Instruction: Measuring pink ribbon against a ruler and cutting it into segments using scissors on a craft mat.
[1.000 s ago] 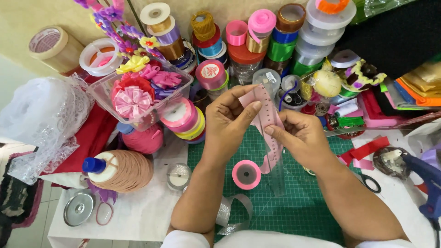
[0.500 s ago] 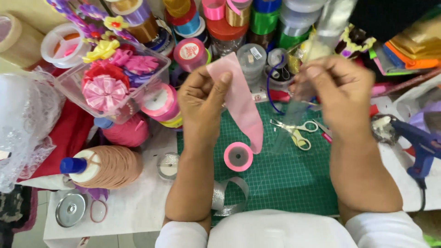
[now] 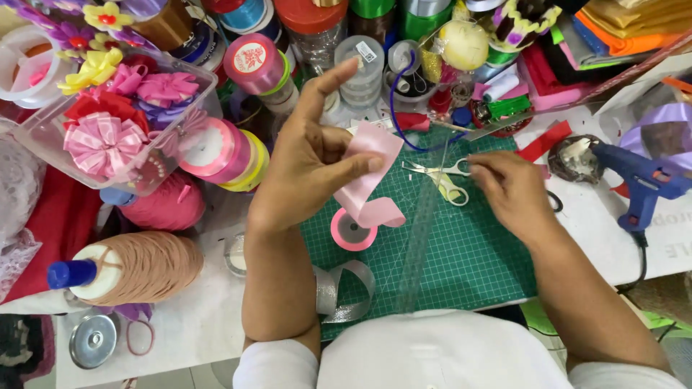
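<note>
Bin: a clear plastic bin (image 3: 43,155) is seen at the far left, filled with ribbon flowers in pink, red and purple.
Thread cone: a large tan thread cone (image 3: 144,266) with a blue tip is laid on its side at the near left.
Pink yarn: a pink yarn ball (image 3: 166,205) is placed just beyond the cone.
Glue gun: a blue glue gun (image 3: 641,180) is laid at the right, well apart from the mat.
Silver ribbon: a loop of silver ribbon (image 3: 346,288) is curled at the mat's near edge.
Spools: ribbon spools (image 3: 252,61) are stacked along the far side.
Metal lid: a round metal lid (image 3: 92,340) is set at the near left corner.
</note>
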